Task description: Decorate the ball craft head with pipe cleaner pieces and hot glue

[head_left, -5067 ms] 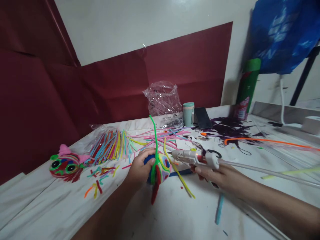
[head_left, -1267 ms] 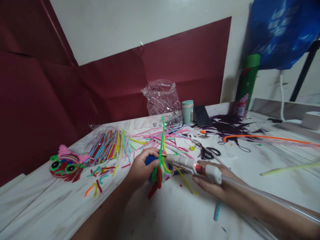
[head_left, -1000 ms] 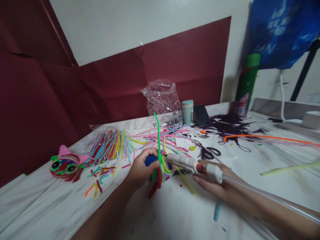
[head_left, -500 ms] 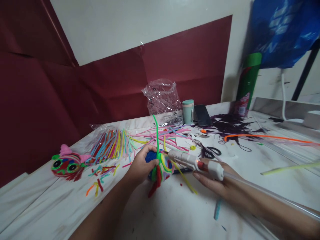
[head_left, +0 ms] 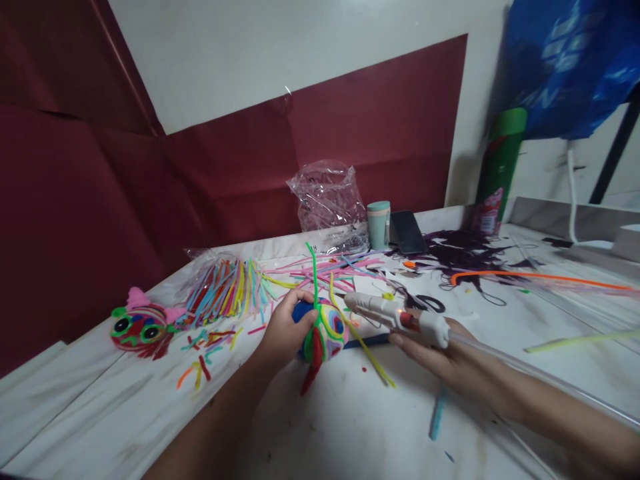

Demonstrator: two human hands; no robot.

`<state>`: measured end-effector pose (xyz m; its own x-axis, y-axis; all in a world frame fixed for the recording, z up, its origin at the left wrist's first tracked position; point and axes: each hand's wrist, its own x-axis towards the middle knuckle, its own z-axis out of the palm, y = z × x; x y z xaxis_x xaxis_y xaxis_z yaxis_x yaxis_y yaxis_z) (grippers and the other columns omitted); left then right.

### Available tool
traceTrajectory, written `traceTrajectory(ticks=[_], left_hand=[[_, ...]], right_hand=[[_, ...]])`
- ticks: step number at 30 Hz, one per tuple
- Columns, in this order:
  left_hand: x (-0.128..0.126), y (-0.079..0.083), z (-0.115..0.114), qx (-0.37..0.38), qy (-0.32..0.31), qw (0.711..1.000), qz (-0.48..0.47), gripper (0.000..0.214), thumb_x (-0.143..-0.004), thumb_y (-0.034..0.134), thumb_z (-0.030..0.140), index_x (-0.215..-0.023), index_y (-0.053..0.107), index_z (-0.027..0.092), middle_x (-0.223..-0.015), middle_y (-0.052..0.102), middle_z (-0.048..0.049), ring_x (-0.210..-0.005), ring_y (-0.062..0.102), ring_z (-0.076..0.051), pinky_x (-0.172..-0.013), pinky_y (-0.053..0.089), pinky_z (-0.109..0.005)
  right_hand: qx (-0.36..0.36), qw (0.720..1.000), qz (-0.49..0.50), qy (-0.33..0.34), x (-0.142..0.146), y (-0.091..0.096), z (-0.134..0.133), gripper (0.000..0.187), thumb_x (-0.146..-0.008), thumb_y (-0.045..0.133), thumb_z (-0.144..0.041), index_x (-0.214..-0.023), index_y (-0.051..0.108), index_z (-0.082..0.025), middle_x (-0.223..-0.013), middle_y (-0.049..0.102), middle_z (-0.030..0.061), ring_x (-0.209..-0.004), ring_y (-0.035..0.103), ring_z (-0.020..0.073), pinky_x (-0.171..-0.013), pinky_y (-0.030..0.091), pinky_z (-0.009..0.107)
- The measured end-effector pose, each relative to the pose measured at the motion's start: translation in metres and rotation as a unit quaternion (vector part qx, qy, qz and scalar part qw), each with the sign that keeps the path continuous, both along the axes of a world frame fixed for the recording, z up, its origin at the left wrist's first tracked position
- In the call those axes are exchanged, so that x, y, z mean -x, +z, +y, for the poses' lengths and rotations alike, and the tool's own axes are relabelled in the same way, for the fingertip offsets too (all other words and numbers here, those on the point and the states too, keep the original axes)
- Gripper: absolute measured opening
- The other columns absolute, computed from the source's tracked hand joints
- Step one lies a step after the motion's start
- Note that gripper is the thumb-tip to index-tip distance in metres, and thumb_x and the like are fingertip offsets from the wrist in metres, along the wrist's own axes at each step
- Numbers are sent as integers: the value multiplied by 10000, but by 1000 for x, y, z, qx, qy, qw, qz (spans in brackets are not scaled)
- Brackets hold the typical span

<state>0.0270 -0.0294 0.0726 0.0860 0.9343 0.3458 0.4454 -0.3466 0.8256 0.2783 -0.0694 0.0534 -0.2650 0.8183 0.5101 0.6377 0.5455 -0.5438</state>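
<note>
My left hand (head_left: pixel 290 327) grips a round pipe-cleaner ornament (head_left: pixel 330 333), blue at the back with coloured rings and a red tuft below. A green pipe cleaner (head_left: pixel 315 273) stands up from its top. In my right hand (head_left: pixel 435 347) lies a white hot glue gun (head_left: pixel 380 312), its small light lit and a clear glue stick trailing from its rear. The gun's nozzle points at the ornament, a small gap apart from it. Beneath the gun, a yellow pipe cleaner (head_left: pixel 367 350) lies on the table beside the ornament.
A finished-looking animal-face ornament (head_left: pixel 140 330) sits at left, near a bag of pipe cleaners (head_left: pixel 225 290) and cut scraps (head_left: pixel 203 367). Behind are black scissors (head_left: pixel 427 304), a mint cup (head_left: pixel 379 225), a phone (head_left: pixel 407 232), dark purple strands (head_left: pixel 460 250) and a green bottle (head_left: pixel 505 160).
The glue gun has drawn back slightly to the right, away from the ornament. The ornament's ringed side now shows more. The view has shifted a little.
</note>
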Motion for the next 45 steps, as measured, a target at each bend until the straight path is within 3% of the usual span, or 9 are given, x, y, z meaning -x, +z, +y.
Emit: traceTrajectory(ticks=[4, 8, 11, 16, 22, 28, 32, 37, 45], left_hand=[[0, -3, 2, -20, -6, 1000, 3, 101, -748, 562, 264, -824, 549, 198, -852, 579, 0, -852, 536, -175, -811, 412, -280], [4, -6, 2, 7, -33, 998, -50, 170, -828, 463, 345, -834, 541, 194, -857, 576, -12, -851, 538, -173, -798, 417, -279], [6, -8, 1, 23, -46, 997, -57, 145, -762, 533, 257, -896, 531, 201, -915, 584, -13, -884, 544, -177, -824, 412, -287], [7, -8, 3, -1, -40, 999, -30, 287, -674, 613, 181, -946, 522, 204, -1049, 577, -40, -1038, 519, -215, -922, 368, -318], [7, 0, 1, 47, -32, 998, -41, 289, -616, 618, 207, -884, 510, 201, -894, 547, 2, -868, 513, -184, -799, 384, -282], [15, 5, 0, 92, -84, 990, -61, 283, -612, 595, 182, -876, 495, 194, -781, 502, 36, -735, 471, -135, -693, 376, -242], [20, 6, 2, 101, -103, 986, -85, 289, -610, 607, 184, -880, 505, 188, -803, 514, 31, -759, 487, -141, -680, 375, -236], [24, 1, 7, 100, -120, 980, -119, 332, -643, 628, 213, -959, 531, 190, -921, 578, -1, -874, 533, -175, -763, 402, -259], [30, -7, 14, 129, -122, 977, -121, 357, -726, 640, 290, -1054, 529, 204, -998, 612, -37, -911, 588, -215, -766, 449, -285]], right_hand=[[5, 1000, 10, -16, -1, 1, 2, 268, -848, 471, -413, -799, 659, -228, -738, 699, 9, -662, 648, 191, -585, 504, 265], [23, 999, 17, -18, -2, 2, 5, 297, -844, 466, -425, -792, 669, -214, -677, 668, 18, -604, 621, 185, -552, 487, 267], [34, 999, 17, -8, -3, 2, 8, 324, -853, 457, -439, -757, 655, -200, -641, 637, 25, -592, 601, 186, -535, 473, 268], [20, 999, 22, -21, -3, 2, 11, 331, -841, 459, -452, -717, 631, -198, -652, 630, 28, -605, 593, 190, -542, 469, 275], [-3, 1000, 15, -22, -5, 0, 14, 254, -839, 473, -406, -744, 610, -214, -698, 652, 19, -626, 603, 187, -579, 472, 280], [-82, 992, 34, -93, -18, -5, 24, 216, -848, 463, -411, -719, 480, -239, -663, 575, 6, -571, 546, 171, -539, 433, 277], [-119, 976, -30, -181, -35, 0, 38, 202, -842, 447, -415, -760, 467, -231, -728, 570, 41, -613, 550, 197, -526, 387, 288], [-40, 967, -157, -199, -54, -3, 64, 111, -786, 507, -240, -878, 552, -199, -940, 570, 76, -714, 584, 195, -544, 360, 266], [69, 959, -205, -186, -74, -15, 90, 112, -692, 592, -174, -796, 616, -140, -899, 578, 97, -712, 564, 171, -603, 366, 244]])
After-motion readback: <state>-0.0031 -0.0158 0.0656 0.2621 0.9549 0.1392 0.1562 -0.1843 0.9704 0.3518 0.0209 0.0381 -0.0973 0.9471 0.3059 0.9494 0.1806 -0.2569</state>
